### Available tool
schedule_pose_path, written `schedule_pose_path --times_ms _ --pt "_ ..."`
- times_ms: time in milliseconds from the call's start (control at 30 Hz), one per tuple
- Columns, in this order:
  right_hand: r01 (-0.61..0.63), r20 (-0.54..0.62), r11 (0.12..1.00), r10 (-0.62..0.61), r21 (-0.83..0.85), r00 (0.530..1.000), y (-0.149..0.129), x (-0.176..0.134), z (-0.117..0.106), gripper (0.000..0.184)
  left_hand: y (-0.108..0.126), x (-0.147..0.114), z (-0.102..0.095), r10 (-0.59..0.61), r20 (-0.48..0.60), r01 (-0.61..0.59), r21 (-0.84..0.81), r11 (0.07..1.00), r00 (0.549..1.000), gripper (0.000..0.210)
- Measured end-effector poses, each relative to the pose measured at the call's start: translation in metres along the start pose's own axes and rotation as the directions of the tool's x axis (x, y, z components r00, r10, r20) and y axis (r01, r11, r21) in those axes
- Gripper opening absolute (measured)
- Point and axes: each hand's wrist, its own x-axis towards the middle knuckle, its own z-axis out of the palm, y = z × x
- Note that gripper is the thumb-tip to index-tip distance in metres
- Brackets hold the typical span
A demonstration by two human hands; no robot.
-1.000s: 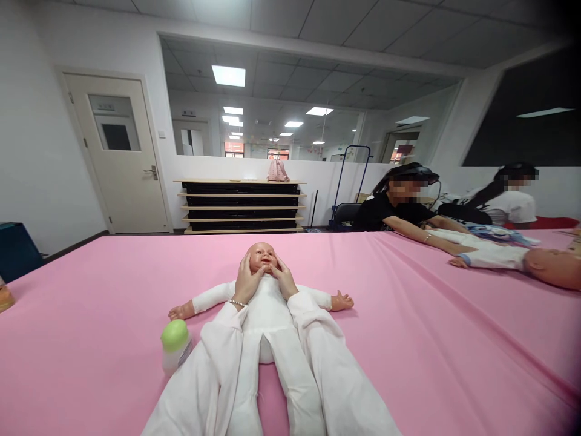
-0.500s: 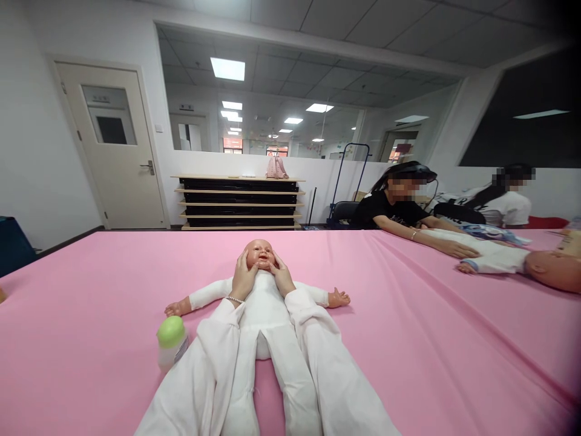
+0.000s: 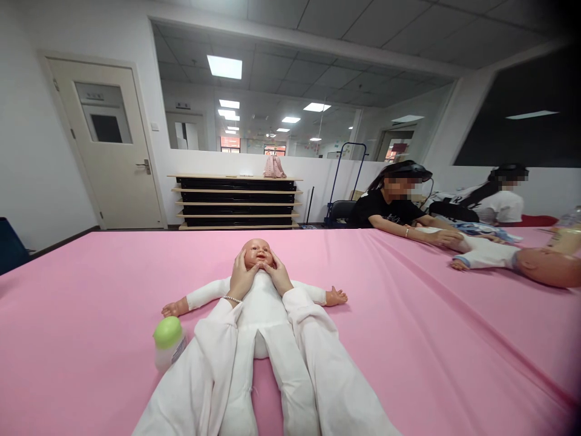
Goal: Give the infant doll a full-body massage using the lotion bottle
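Note:
A baby doll (image 3: 261, 309) lies on its back on the pink table cover, white cloth body and legs toward me, arms spread sideways. My left hand (image 3: 243, 274) cups one side of its head, fingers along the cheek and thumb at the chin. On the opposite cheek, my right hand (image 3: 278, 275) mirrors that hold, and the two thumbs nearly meet below the doll's mouth. The doll's face (image 3: 259, 252) stays visible between my palms. Beside my left forearm stands a bottle with a green cap (image 3: 167, 333), partly covered by my sleeve.
At the right, a co-worker in a black shirt (image 3: 390, 209) has hands on another baby doll (image 3: 490, 251). Another person in white (image 3: 503, 203) sits farther back. Stacked boards (image 3: 236, 200) with a pink backpack (image 3: 274, 166) stand behind the pink table (image 3: 113, 272).
My thumbs have slid closer together on the doll's chin. The co-worker's hand has drawn back along the other doll's body. The view has shifted slightly.

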Motion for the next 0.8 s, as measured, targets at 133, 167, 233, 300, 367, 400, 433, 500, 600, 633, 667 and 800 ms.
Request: schedule_pose_path --times_ms 133,167,233,300,367,400,433,500,600,633,667,800 --pt "0.006 0.005 0.997 -0.007 0.071 1.000 0.006 0.003 -0.002 0.072 0.001 0.000 -0.001 -0.011 -0.003 0.010 -0.019 1.000 1.000 0.052" --pt "0.003 0.004 0.996 -0.003 0.085 1.000 0.007 0.004 -0.002 0.071 0.001 0.000 -0.001 -0.014 0.002 0.014 -0.021 1.000 1.000 0.052" --pt "-0.002 0.002 0.997 0.002 0.081 1.000 0.005 0.003 -0.001 0.073 0.003 0.000 -0.001 -0.023 0.014 0.024 -0.010 1.000 1.000 0.057" --pt "-0.006 -0.002 0.999 0.007 0.047 1.000 0.002 0.001 0.000 0.078 0.004 -0.001 -0.001 -0.028 0.019 0.028 0.011 1.000 0.999 0.068" --pt "-0.013 -0.017 1.000 0.013 0.001 1.000 -0.001 -0.001 0.001 0.085 0.005 -0.001 -0.001 -0.024 0.013 0.024 0.025 0.999 1.000 0.075" --pt "-0.014 -0.021 1.000 0.013 -0.014 1.000 -0.002 -0.001 0.001 0.087 0.005 -0.001 -0.001 -0.020 0.010 0.020 0.028 0.999 1.000 0.076" --pt "-0.011 -0.022 1.000 0.011 -0.021 1.000 -0.001 -0.001 0.001 0.088 0.005 -0.001 0.000 -0.018 0.009 0.018 0.031 0.999 1.000 0.076" --pt "-0.001 -0.022 1.000 0.000 -0.021 1.000 0.001 0.000 0.000 0.083 0.005 -0.001 0.000 -0.029 0.009 0.029 0.037 0.999 1.000 0.075" --pt "0.007 -0.016 1.000 -0.007 0.005 1.000 0.007 0.004 -0.002 0.076 0.004 -0.001 -0.001 -0.035 0.006 0.035 0.032 0.999 0.999 0.068" --pt "0.006 -0.014 1.000 -0.005 0.013 1.000 0.008 0.004 -0.003 0.074 0.004 -0.001 -0.001 -0.029 0.002 0.029 0.024 0.999 1.000 0.063" --pt "0.004 -0.011 1.000 -0.004 0.022 1.000 0.008 0.005 -0.003 0.073 0.004 -0.001 -0.001 -0.023 0.000 0.023 0.016 1.000 1.000 0.058" --pt "-0.007 0.000 0.999 0.007 0.037 1.000 0.004 0.003 -0.002 0.074 0.005 -0.001 -0.002 -0.019 0.014 0.019 0.015 1.000 1.000 0.060"
